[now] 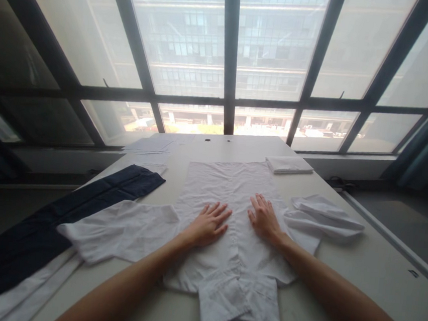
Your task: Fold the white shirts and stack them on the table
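Note:
A white button-up shirt lies spread out on the table, its collar toward me and its hem away. One sleeve stretches out to the left, and the other sleeve lies bunched on the right. My left hand rests flat on the shirt, left of the button line, fingers extended. Flat on the cloth to the right of the buttons is my right hand, its fingers also stretched out. Neither hand grips anything.
Dark navy trousers lie along the table's left side, partly under the left sleeve. A folded white cloth sits at the far right. Pale papers or cloths lie at the far left. Beyond the white table stand large windows.

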The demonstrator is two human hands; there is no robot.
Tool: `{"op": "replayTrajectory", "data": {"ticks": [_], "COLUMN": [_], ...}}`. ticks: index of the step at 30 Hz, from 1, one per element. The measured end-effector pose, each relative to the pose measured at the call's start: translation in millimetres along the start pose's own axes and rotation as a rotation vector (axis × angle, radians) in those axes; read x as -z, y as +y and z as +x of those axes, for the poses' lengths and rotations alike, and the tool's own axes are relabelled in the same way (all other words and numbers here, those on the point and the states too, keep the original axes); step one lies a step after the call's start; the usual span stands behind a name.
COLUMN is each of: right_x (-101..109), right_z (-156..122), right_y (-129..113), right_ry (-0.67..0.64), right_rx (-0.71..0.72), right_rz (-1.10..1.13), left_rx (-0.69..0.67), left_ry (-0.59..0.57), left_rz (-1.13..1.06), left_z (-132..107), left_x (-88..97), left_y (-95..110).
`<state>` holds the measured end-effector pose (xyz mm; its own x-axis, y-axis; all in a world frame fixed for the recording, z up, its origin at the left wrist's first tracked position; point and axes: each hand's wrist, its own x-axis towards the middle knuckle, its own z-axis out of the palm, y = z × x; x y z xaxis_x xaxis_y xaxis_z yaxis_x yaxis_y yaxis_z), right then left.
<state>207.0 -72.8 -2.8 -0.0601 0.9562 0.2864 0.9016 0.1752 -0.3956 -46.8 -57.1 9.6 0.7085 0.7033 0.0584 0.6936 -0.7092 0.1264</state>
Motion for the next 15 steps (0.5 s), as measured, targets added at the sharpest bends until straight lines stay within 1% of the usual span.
{"op": "replayTrajectory", "data": {"ticks": [2, 3, 4, 5, 7, 8, 10, 12, 13, 14, 15], "right_x": [5, 6, 8, 8, 9, 8, 9, 9, 10, 11, 12], "right_z": [-1, -2, -2, -2, 0, 2, 8, 15, 20, 24, 28], "right_y": [-8, -11, -15, -17, -17, -15, -6, 8, 16, 24, 32], "right_ry": [0.070, 0.056, 0.006, -0.072, -0.245, -0.304, -0.338, -0.285, -0.218, -0.112, 0.023], "right_rx": [0.071, 0.092, 0.089, 0.064, -0.028, -0.082, -0.199, -0.332, -0.405, -0.481, -0.552], "right_rz": [0.239, 0.397, 0.565, 0.726, 0.995, 1.103, 1.281, 1.406, 1.448, 1.476, 1.491], "left_rx": [0.001, 0.000, 0.000, -0.002, -0.005, -0.006, -0.005, -0.001, 0.001, 0.004, 0.007], "left_ry": [-0.002, -0.004, -0.002, 0.001, 0.005, 0.004, -0.001, -0.003, -0.005, -0.008, -0.014], "left_rz": [-0.004, -0.005, -0.007, -0.009, -0.013, -0.014, -0.014, -0.015, -0.016, -0.017, -0.017], "left_z": [0, 0, 0, 0, 0, 0, 0, 0, 0, 0, 0], "left_x": [-0.1, -0.1, -0.2, -0.2, -0.2, -0.1, 0.2, 1.0, 1.5, 2.0, 2.5], "left_y": [0, 0, 0, 0, 0, 0, 0, 0, 1, 1, 1]}}
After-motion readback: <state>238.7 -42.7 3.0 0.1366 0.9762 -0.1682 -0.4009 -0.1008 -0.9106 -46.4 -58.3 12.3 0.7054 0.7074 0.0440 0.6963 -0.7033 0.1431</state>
